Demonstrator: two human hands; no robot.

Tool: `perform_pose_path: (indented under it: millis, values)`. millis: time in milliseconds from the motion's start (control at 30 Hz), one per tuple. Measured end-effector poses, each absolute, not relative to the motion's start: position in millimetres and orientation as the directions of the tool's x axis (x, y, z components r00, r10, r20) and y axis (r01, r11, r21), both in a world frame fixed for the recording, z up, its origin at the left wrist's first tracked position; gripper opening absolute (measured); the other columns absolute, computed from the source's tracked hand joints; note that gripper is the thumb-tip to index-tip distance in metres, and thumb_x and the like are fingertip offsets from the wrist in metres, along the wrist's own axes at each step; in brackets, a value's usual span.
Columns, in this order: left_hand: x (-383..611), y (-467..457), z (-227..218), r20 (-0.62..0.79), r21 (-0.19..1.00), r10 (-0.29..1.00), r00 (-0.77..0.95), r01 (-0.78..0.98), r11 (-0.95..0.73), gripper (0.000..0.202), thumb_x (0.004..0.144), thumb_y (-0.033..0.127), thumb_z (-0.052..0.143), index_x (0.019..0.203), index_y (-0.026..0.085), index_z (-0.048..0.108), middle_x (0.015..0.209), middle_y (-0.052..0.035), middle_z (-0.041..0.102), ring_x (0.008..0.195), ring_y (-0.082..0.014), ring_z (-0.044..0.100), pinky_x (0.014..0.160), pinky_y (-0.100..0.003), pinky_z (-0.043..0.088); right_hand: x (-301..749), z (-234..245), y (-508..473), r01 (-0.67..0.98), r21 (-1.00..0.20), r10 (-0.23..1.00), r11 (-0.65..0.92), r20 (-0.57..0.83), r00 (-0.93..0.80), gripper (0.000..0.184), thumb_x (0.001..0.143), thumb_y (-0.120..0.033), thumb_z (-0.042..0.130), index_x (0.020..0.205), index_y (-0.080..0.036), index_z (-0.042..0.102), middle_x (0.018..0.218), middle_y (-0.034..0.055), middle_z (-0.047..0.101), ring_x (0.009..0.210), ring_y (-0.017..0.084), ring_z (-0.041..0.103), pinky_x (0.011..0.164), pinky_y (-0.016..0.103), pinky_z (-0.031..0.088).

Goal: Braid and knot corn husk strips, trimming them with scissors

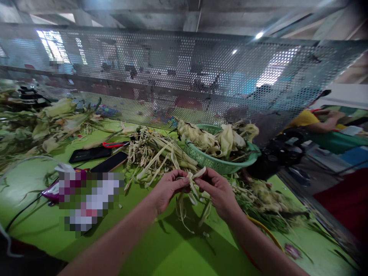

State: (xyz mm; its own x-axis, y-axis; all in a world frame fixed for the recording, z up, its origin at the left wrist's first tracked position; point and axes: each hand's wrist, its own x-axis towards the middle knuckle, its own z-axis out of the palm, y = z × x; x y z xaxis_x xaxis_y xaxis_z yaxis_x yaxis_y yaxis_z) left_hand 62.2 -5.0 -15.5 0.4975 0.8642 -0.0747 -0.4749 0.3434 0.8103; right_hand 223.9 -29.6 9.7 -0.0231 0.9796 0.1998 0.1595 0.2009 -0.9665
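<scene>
Both of my hands meet over the green table (161, 253), pinching a pale corn husk strip (193, 180). My left hand (171, 188) is closed, its thumb and fingers pressed on the strip. My right hand (217, 189) grips the same piece from the right, where one end points up. Loose strip ends dangle below my fingers. Just beyond lies a heap of dried husk strips and stalks (152, 153). Behind my right hand stands a green plastic basket (227, 168) holding husk bundles (227, 140).
Two phones (110, 161) and a red-handled cutter (115, 144) lie at left, near a purple packet (71, 182). Husks (57, 119) pile at far left. A perforated metal screen (161, 76) closes off the back. Greens (267, 214) lie right; a person's arm (324, 124) shows beyond.
</scene>
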Motion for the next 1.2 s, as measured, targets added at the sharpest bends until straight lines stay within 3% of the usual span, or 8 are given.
perform_pose_path:
  millis: [267, 400, 567, 733, 1000, 1200]
  values:
    - [61.8, -7.3, -8.5, -0.008, 0.887, 0.87, 0.493, -0.398, 0.234, 0.03, 0.065, 0.032, 0.077, 0.083, 0.014, 0.061, 0.079, -0.0025, 0.059, 0.073, -0.0109, 0.055, 0.074, -0.025, 0.042, 222.5, 11.8, -30.5, 0.216, -0.953, 0.977, 0.212, 0.21, -0.034, 0.019, 0.076, -0.036, 0.065, 0.076, -0.018, 0.061, 0.067, -0.0006, 0.055, 0.061, 0.013, 0.046, 0.055, 0.024, 0.037]
    - [61.8, -8.0, -5.7, 0.032, 0.91, 0.864, 0.502, -0.373, 0.183, 0.03, 0.064, 0.031, 0.078, 0.081, 0.014, 0.061, 0.076, -0.0004, 0.057, 0.071, -0.0098, 0.052, 0.071, -0.024, 0.041, 217.7, 13.6, -32.7, 0.1, -0.981, 0.986, 0.168, 0.169, -0.008, 0.021, 0.074, -0.036, 0.065, 0.068, -0.018, 0.058, 0.063, -0.0014, 0.051, 0.059, 0.013, 0.044, 0.054, 0.024, 0.037]
    - [60.7, -7.2, -8.6, 0.025, 0.857, 0.866, 0.5, -0.457, 0.239, 0.028, 0.067, 0.029, 0.076, 0.082, 0.014, 0.059, 0.08, -0.0018, 0.059, 0.074, -0.0106, 0.055, 0.076, -0.025, 0.043, 218.2, 12.3, -31.9, -0.012, -0.988, 0.988, 0.156, 0.156, -0.016, 0.019, 0.074, -0.035, 0.069, 0.078, -0.018, 0.061, 0.07, -0.0005, 0.054, 0.062, 0.012, 0.045, 0.055, 0.023, 0.037]
    - [59.8, -8.7, -10.6, -0.028, 0.809, 0.839, 0.544, -0.481, 0.339, 0.028, 0.068, 0.028, 0.076, 0.082, 0.013, 0.057, 0.079, -0.0032, 0.059, 0.072, -0.0116, 0.058, 0.074, -0.026, 0.044, 220.6, 12.9, -31.0, 0.05, -0.985, 0.984, 0.166, 0.163, -0.069, 0.021, 0.076, -0.036, 0.068, 0.073, -0.017, 0.06, 0.066, -0.0012, 0.05, 0.061, 0.012, 0.043, 0.055, 0.024, 0.036]
    - [61.2, -4.8, -7.5, 0.058, 0.918, 0.855, 0.516, -0.364, 0.157, 0.032, 0.065, 0.033, 0.077, 0.081, 0.013, 0.058, 0.077, -0.0008, 0.055, 0.072, -0.0104, 0.052, 0.072, -0.024, 0.042, 216.8, 11.7, -32.7, 0.107, -0.982, 0.988, 0.155, 0.153, -0.03, 0.027, 0.077, -0.04, 0.064, 0.069, -0.017, 0.053, 0.063, -0.0036, 0.042, 0.057, 0.01, 0.035, 0.05, 0.022, 0.031]
    - [60.6, -1.9, -10.0, 0.079, 0.969, 0.859, 0.505, -0.243, 0.053, 0.032, 0.07, 0.038, 0.071, 0.088, 0.013, 0.062, 0.083, -0.0042, 0.059, 0.075, -0.0123, 0.052, 0.073, -0.026, 0.04, 221.5, 6.7, -28.3, 0.206, -0.959, 0.981, 0.193, 0.195, -0.01, 0.027, 0.075, -0.042, 0.065, 0.074, -0.016, 0.058, 0.066, -0.0012, 0.049, 0.059, 0.011, 0.04, 0.051, 0.022, 0.034]
